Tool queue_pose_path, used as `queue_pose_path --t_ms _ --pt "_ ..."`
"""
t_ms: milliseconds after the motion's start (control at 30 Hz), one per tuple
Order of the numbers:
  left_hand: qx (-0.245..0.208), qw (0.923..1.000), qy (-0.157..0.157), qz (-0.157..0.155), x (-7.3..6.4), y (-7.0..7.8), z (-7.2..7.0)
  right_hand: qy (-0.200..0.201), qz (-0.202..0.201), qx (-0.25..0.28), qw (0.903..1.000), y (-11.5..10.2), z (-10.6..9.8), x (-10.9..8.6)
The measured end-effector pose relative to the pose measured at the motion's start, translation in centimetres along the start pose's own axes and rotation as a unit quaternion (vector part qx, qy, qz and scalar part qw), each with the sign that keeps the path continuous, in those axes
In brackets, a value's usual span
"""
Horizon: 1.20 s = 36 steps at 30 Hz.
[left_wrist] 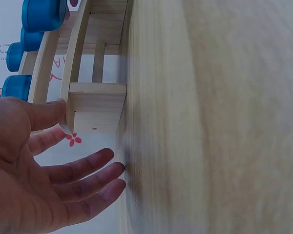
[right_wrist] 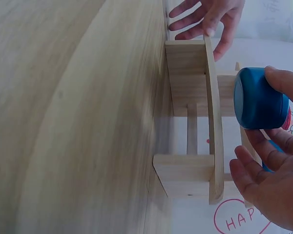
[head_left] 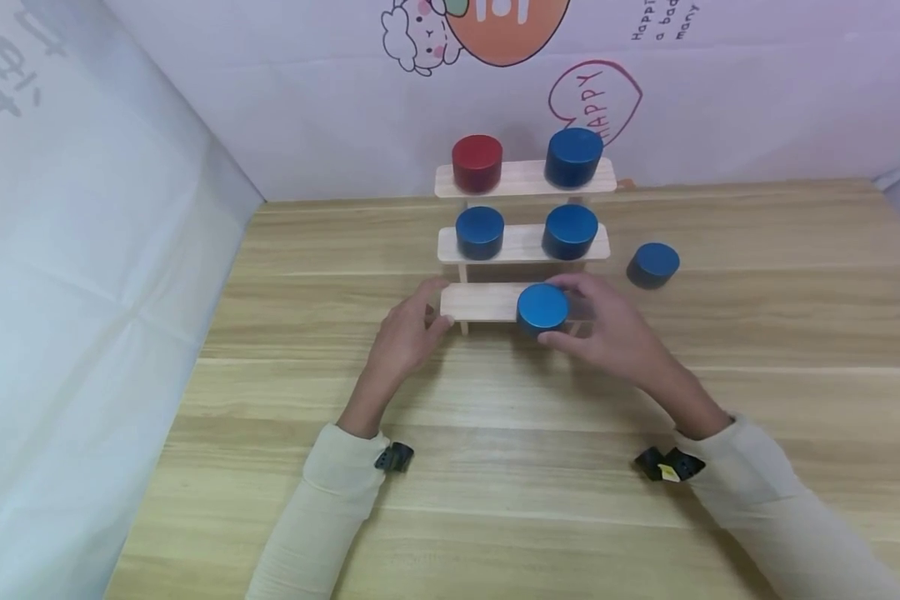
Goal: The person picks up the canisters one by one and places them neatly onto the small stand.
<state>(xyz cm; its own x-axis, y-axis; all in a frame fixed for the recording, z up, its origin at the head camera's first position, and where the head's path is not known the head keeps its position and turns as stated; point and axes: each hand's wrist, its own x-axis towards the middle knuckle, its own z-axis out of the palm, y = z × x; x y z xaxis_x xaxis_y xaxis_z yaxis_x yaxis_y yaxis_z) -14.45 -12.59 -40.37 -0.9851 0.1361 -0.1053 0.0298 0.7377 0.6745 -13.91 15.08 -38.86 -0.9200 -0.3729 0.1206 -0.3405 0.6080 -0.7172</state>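
Note:
A three-tier wooden rack [head_left: 487, 302] stands in front of the wall. My left hand [head_left: 407, 331] is at the left end of its lowest shelf; the thumb and index finger pinch the board, and the other fingers [left_wrist: 95, 185] spread loosely below. Between thumb and fingers, my right hand [head_left: 607, 323] grips a round blue tin [head_left: 542, 308], just above the right part of that shelf, with a gap showing in the right wrist view. On the middle tier sit two blue tins, left [head_left: 480, 233] and right [head_left: 571, 232]. A red tin [head_left: 477, 164] and a blue tin [head_left: 574, 157] occupy the top tier.
Another blue tin [head_left: 653, 265] lies on the wood-grain table [head_left: 495, 517], right of the rack. Behind the rack rises a white cloth [head_left: 330, 117] with cartoon prints, and a white curtain [head_left: 82, 292] hangs along the left side.

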Motion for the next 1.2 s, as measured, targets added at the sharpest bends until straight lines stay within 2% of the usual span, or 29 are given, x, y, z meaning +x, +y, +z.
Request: queue_pose_path --t_ms 300,767,967,1200 --pt "-0.001 1.0000 -0.003 -0.001 -0.1 -0.1 0.0 -0.016 0.009 -0.009 0.9998 -1.2 0.8 0.5" --pt "-0.001 1.0000 0.007 0.003 -0.1 -0.1 -0.1 -0.006 0.017 -0.007 0.9998 -2.5 2.9 2.2" --pt "-0.002 1.0000 0.007 0.004 -0.1 -0.1 0.0 -0.005 0.024 -0.009 0.9997 -2.4 3.6 2.6" --pt "0.000 1.0000 0.005 0.006 0.0 0.0 0.1 0.014 0.017 -0.002 0.9997 -2.2 4.3 3.1"
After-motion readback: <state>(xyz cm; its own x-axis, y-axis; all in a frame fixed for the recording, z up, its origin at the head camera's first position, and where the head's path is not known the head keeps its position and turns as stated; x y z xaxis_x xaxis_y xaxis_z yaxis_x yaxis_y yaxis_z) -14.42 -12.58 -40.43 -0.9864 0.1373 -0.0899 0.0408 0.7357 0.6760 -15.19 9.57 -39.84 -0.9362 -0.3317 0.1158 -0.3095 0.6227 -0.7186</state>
